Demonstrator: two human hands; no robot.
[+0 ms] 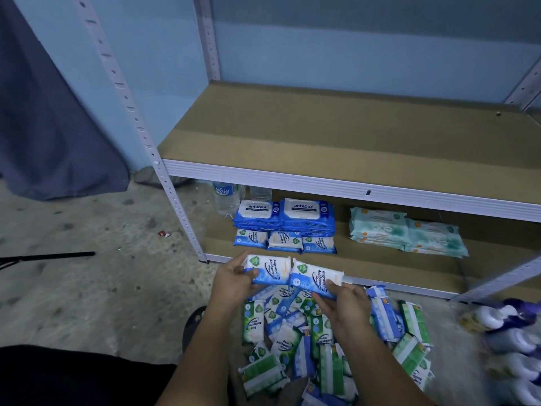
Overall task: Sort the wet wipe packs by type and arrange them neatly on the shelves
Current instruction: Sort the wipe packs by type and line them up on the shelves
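two blue wipe packs (268, 269) sit side by side (ends touching) before the lower shelf (380, 271), one clasped in our left grip (234, 278), one pinched in our right grip (344, 303), above the floor pile (257, 320); sorted stacks (287, 218) lie behind.

left hand (234, 278) / right hand (344, 306): bare, forearms bare up to frame edge | black garment (73, 376) at lower left | dark footwear (193, 320): rounded, dim, type unclear
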